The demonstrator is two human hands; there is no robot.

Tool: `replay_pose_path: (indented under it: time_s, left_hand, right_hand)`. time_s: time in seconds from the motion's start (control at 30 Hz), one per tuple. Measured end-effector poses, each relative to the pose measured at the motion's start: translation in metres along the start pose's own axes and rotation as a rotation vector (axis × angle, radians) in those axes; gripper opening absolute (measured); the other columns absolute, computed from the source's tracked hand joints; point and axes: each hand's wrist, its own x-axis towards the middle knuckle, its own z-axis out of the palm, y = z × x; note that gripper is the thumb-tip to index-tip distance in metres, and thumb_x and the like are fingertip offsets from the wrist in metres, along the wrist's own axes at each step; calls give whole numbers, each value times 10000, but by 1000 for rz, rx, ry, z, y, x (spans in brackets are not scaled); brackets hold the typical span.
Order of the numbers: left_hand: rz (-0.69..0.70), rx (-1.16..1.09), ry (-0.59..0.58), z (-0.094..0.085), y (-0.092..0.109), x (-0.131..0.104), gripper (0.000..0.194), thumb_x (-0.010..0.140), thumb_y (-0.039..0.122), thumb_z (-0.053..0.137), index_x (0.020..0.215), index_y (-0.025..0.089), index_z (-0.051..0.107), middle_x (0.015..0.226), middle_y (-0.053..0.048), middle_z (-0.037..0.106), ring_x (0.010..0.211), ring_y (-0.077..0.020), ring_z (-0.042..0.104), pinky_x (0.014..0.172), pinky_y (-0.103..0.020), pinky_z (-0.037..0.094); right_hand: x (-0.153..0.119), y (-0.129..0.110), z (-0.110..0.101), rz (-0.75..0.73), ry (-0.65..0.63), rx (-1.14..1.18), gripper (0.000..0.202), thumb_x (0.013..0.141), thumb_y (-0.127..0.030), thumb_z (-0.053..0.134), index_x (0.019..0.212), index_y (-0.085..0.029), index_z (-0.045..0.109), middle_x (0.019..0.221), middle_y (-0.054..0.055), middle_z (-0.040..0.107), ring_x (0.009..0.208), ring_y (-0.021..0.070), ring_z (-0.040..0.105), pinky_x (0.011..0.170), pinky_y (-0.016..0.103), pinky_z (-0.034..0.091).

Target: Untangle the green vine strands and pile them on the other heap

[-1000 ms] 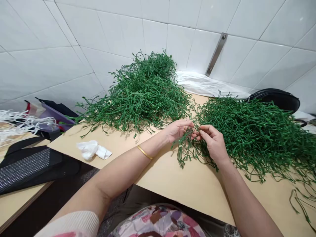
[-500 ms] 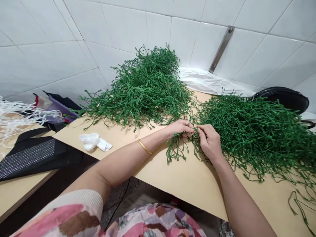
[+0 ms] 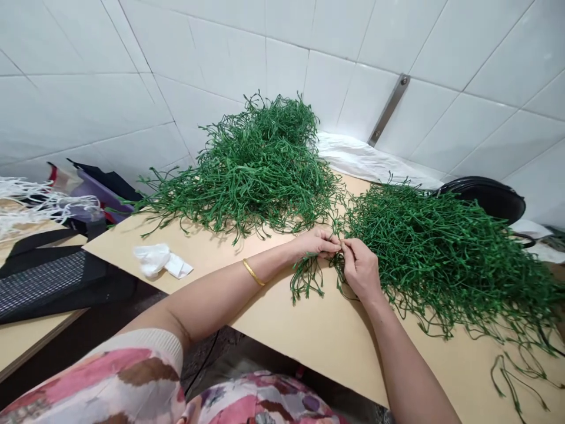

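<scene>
A left hand (image 3: pixel 315 242), curled around a small bunch of green strands (image 3: pixel 306 280) over the tan tabletop (image 3: pixel 282 312), meets a right hand (image 3: pixel 364 268) whose fingertips pinch narrow, apparently on strands too, fine work that calls for steadiness clear of the tangled heap (image 3: pixel 441 253) crowding that wrist before a black case (image 3: pixel 488 197).

- strands (image 3: pixel 260 176): green
- tabletop (image 3: pixel 300 338): light tan
- bangle (image 3: pixel 253 272): gold
- sleeve (image 3: pixel 132 374): pink, brown, white patches — cuff (image 3: pixel 165 343) cream
- wall (image 3: pixel 220 44): white, grey lines
- case (image 3: pixel 497 200): black
- tissue (image 3: pixel 151 259): white
</scene>
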Motion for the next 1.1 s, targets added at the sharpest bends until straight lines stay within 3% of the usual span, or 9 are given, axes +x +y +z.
replay_pose_path:
  time_s: [0.23,0.47,0.6,0.67,0.8,0.87,0.93,1.0,1.1]
  left_hand:
    - [1,4,32,6,4,-1,221,507,268,692,565,104,556,394,48,429,368,-27,319,381,-183,168]
    - [-15,-21,-140,0,10,-7,199,569,264,676,610,98,576,433,47,429,375,-20,301,383,-183,149]
    - [25,-93,-226,-4,8,-5,206,597,264,682,670,94,590,425,57,393,365,-19,285,387,-180,161]
    - [41,-183,-176,-5,6,-3,215,625,271,671,708,90,591,451,57,394,364,-11,267,387,-173,167]
    - [-13,-376,-35,-8,5,-2,237,716,305,594,753,71,588,540,28,435,392,-15,318,413,-176,262]
    - [-61,-436,-6,-7,7,-3,250,774,301,519,751,62,588,567,8,455,418,-28,359,436,-184,307]
    - [-90,-461,9,-6,9,-4,296,819,306,442,756,59,593,580,-8,475,444,-45,399,463,-196,344]
    - [-99,-462,24,-5,11,-5,344,847,321,383,789,61,601,596,-22,501,471,-61,436,499,-213,376]
    - [-115,-447,36,-4,12,-5,373,864,327,342,836,64,605,618,-37,537,494,-75,470,538,-231,399]
  right_hand:
    - [-2,-3,1,-76,44,-269,207,855,-186,346,725,-173,505,695,51,534,682,163,468,671,288,353]
    - [3,-6,-13,162,-106,216,205,852,-286,393,688,-188,467,578,-35,420,533,99,385,532,227,313]
    - [4,-6,-20,228,-86,494,243,847,-342,413,672,-181,466,583,-35,422,548,93,399,548,228,335]
    - [3,-7,-22,248,31,416,225,847,-348,418,727,-178,503,579,-37,416,531,90,382,533,227,322]
    - [2,-4,-24,224,214,-13,258,840,-351,435,665,-177,512,520,-41,369,491,91,329,519,240,284]
    - [2,1,-22,174,249,-258,256,825,-348,457,657,-174,541,590,0,451,591,126,403,589,270,305]
    - [3,6,-20,140,288,-462,208,810,-336,475,766,-180,604,781,64,534,767,191,449,673,321,313]
    - [3,9,-17,123,324,-548,210,807,-311,473,900,-192,619,942,102,536,890,238,433,727,362,309]
    - [2,7,-14,44,339,-469,238,815,-255,449,996,-190,587,991,110,530,936,244,425,760,374,315]
